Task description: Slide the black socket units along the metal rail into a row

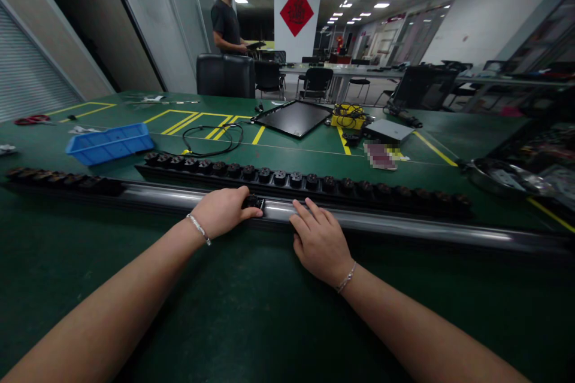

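Note:
A long dark metal channel lies across the green table in front of me, with several black modules seated in its left end. My left hand is closed at the channel, thumb and fingers around a small black socket module that sits in or on the channel; its left part is hidden by the hand. To the right, my right hand rests on the channel with fingers stretched out, holding nothing. Just behind runs a black strip bearing a row of round black sockets.
Behind the strip are a blue plastic bin, a looped black cable, a flat black panel, a yellow box and a grey box. A metal bowl stands right. Red scissors lie far left. A person stands beyond.

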### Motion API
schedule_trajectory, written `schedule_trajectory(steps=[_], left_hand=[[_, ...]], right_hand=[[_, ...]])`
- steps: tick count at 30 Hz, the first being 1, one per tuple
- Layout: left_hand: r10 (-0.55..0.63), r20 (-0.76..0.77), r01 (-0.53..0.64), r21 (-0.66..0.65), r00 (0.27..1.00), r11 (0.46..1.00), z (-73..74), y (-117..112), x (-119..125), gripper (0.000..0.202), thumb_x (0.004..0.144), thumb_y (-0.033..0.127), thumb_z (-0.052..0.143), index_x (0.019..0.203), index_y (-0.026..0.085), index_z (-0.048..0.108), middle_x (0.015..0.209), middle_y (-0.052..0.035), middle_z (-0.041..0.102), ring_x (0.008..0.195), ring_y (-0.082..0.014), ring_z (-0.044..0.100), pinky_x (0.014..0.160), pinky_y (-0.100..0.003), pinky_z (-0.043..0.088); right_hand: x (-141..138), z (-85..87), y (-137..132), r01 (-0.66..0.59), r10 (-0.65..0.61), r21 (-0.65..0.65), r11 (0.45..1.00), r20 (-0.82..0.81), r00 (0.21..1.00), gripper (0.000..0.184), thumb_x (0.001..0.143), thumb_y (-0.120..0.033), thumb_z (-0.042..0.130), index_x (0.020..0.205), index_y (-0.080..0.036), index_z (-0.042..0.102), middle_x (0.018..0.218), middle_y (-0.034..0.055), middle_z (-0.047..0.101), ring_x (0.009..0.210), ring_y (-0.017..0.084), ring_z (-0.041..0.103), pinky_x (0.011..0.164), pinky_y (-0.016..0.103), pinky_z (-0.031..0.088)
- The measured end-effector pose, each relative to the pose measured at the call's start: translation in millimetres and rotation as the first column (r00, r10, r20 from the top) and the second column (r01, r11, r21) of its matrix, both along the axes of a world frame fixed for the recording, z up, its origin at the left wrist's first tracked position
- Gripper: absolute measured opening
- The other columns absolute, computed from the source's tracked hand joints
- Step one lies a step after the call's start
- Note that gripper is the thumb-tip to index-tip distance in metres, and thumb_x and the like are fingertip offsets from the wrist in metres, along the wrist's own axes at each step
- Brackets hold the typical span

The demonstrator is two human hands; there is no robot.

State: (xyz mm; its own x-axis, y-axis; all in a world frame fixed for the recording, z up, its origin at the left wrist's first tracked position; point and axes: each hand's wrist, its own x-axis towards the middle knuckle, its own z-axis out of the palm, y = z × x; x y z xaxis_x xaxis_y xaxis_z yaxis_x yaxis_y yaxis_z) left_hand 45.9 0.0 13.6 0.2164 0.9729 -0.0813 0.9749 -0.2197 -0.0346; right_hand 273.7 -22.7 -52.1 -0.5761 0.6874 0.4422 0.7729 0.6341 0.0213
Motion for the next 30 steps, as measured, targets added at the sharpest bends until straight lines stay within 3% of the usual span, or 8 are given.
schedule_trajectory(steps=[4, 7, 9, 11, 15, 21, 27, 30], left_hand=[[-0.092, -0.046, 0.093, 0.020, 0.995, 0.996, 3.6, -6.7, -12.5, 0.057, 0.078, 0.059, 0.049, 0.108, 0.012, 0.058, 0.111, -0.0162, 0.061, 0.105, -0.0302, 0.056, 0.087, -0.038, 0.043], [-0.114, -0.091, 0.116, 0.017, 0.989, 0.993, 1.1, -15.6, -16.1, 0.077, 0.072, 0.064, 0.054, 0.123, 0.007, 0.051, 0.140, -0.0220, 0.038, 0.131, -0.0357, 0.032, 0.103, -0.043, 0.031], [-0.146, -0.092, 0.143, -0.038, 0.985, 0.989, -2.8, -21.1, -11.6, 0.086, 0.073, 0.067, 0.050, 0.132, 0.005, 0.041, 0.147, -0.0223, 0.024, 0.137, -0.0347, 0.020, 0.107, -0.044, 0.025], [-0.173, -0.098, 0.165, -0.087, 0.980, 0.983, -7.1, -25.0, -3.9, 0.090, 0.076, 0.066, 0.046, 0.138, 0.004, 0.031, 0.148, -0.0233, 0.020, 0.137, -0.0333, 0.019, 0.108, -0.043, 0.024], [-0.160, -0.135, 0.153, -0.061, 0.978, 0.986, -14.9, -27.7, 8.1, 0.091, 0.075, 0.064, 0.049, 0.140, 0.005, 0.026, 0.148, -0.0252, 0.018, 0.137, -0.0356, 0.019, 0.107, -0.044, 0.024], [-0.323, -0.084, 0.330, 0.084, 0.943, 0.940, -29.9, -22.5, 18.6, 0.086, 0.074, 0.062, 0.052, 0.139, 0.010, 0.030, 0.149, -0.0198, 0.020, 0.137, -0.0319, 0.020, 0.108, -0.044, 0.023], [-0.336, -0.073, 0.343, 0.169, 0.939, 0.924, -35.9, -19.8, 29.6, 0.084, 0.072, 0.059, 0.060, 0.138, 0.014, 0.033, 0.143, -0.0231, 0.033, 0.134, -0.0352, 0.027, 0.106, -0.053, 0.023], [-0.345, -0.076, 0.353, 0.193, 0.936, 0.915, -34.6, -17.2, 27.1, 0.081, 0.072, 0.056, 0.061, 0.137, 0.018, 0.034, 0.137, -0.0221, 0.039, 0.129, -0.0351, 0.034, 0.104, -0.058, 0.022]], right_hand=[[0.7, 0.5, 0.5, 0.001, -0.001, -0.005, 1.000, 0.006, 1.000, 0.030, 0.083, -0.020, 0.047, 0.110, -0.017, 0.058, 0.138, 0.0059, 0.042, 0.129, 0.027, 0.031, 0.100, 0.040, 0.029], [0.7, -0.1, 0.8, 0.000, 0.000, -0.004, 1.000, 0.004, 1.000, 0.030, 0.082, -0.020, 0.047, 0.110, -0.017, 0.058, 0.138, 0.0061, 0.042, 0.129, 0.027, 0.031, 0.100, 0.041, 0.029], [0.7, -0.6, 0.7, -0.001, 0.001, -0.002, 1.000, 0.001, 1.000, 0.030, 0.082, -0.021, 0.048, 0.110, -0.017, 0.058, 0.138, 0.0065, 0.041, 0.129, 0.027, 0.031, 0.100, 0.041, 0.028], [0.6, -1.0, 0.4, -0.001, 0.001, -0.001, 1.000, 0.000, 1.000, 0.030, 0.083, -0.021, 0.047, 0.111, -0.017, 0.057, 0.139, 0.0067, 0.041, 0.130, 0.027, 0.030, 0.100, 0.041, 0.028], [0.4, -2.1, 0.1, -0.006, 0.006, -0.002, 1.000, -0.004, 1.000, 0.030, 0.083, -0.021, 0.047, 0.111, -0.017, 0.058, 0.139, 0.0071, 0.040, 0.130, 0.027, 0.030, 0.100, 0.041, 0.028], [0.5, -4.2, 0.8, -0.006, 0.005, -0.012, 1.000, -0.030, 1.000, 0.036, 0.081, -0.019, 0.049, 0.117, -0.018, 0.056, 0.138, 0.0079, 0.041, 0.130, 0.027, 0.029, 0.101, 0.041, 0.028], [1.9, -2.5, -0.7, -0.026, 0.025, -0.021, 0.999, -0.027, 0.999, 0.061, 0.078, -0.018, 0.054, 0.134, -0.038, 0.040, 0.147, 0.0089, 0.026, 0.132, 0.028, 0.027, 0.099, 0.043, 0.029], [1.7, -1.0, -1.6, -0.012, 0.012, -0.050, 0.999, 0.003, 1.000, 0.058, 0.080, -0.020, 0.052, 0.134, -0.037, 0.041, 0.146, 0.0102, 0.026, 0.133, 0.029, 0.025, 0.100, 0.044, 0.028]])
